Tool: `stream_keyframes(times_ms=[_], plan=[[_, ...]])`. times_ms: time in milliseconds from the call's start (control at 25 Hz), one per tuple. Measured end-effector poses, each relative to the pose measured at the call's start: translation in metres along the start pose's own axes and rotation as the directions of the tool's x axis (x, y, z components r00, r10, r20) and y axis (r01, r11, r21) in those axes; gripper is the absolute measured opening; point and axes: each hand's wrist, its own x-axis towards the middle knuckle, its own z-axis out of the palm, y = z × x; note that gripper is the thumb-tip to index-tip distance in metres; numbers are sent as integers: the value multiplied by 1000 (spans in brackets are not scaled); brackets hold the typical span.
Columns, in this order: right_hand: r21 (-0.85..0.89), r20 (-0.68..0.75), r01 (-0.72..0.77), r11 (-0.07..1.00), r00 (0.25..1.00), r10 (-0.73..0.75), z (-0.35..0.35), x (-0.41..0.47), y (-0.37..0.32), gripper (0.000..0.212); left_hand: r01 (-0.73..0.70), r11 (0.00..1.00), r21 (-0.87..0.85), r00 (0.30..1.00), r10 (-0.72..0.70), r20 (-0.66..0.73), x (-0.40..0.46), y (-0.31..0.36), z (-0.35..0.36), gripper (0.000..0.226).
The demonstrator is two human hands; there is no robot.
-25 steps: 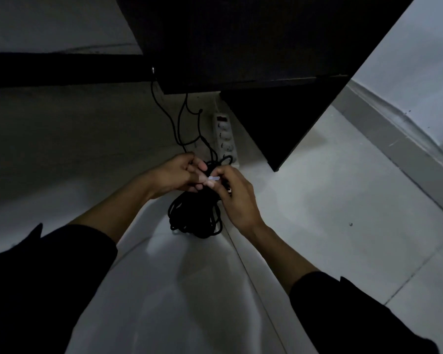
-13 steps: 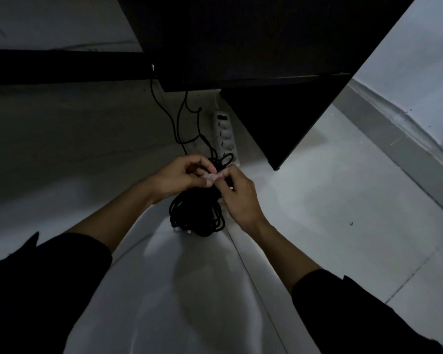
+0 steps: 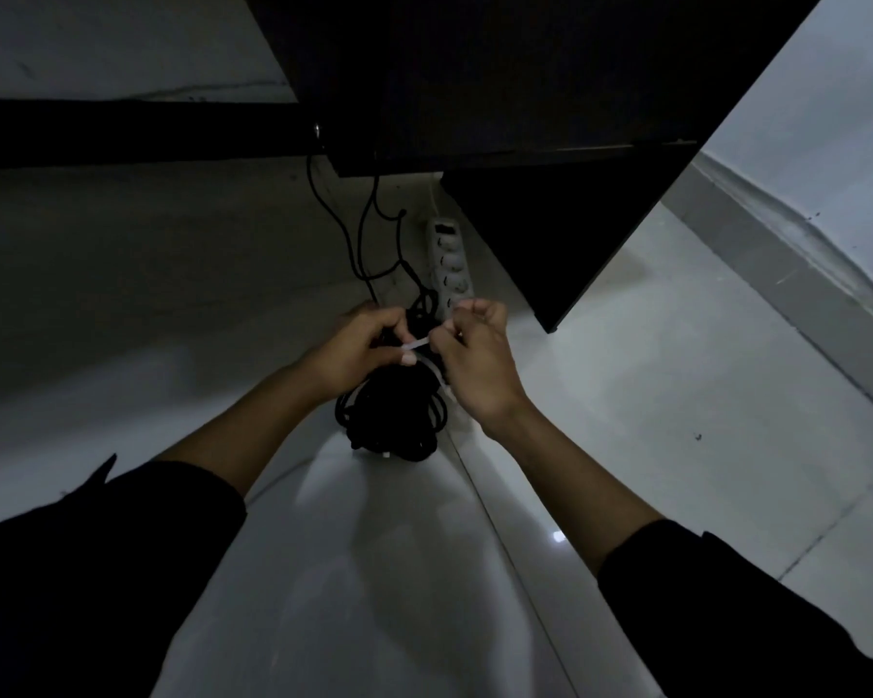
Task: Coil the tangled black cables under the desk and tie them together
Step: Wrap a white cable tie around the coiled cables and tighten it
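Here, no legible writing on white power strip (image 3: pixel 449 267) beside black cables (image 3: pixel 391 420).

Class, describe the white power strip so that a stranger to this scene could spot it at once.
Find the dark desk overhead; below its edge, on the pale floor, lies the power strip, just beyond the person's right hand. It is a long white bar with a row of sockets, unlike the black cables beside it.
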Motion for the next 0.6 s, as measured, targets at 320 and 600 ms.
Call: stream_keyframes(times_ms=[320,600], plan=[[-347,103,30,937,995,6,-4,3,-15,34,66,994,86,998,-65,-19,-5,4,3,12],[-120,231,-143,982,958,168,-10,2,-24,29,92,982,164,992,-76,-101,-15,7,7,19]])
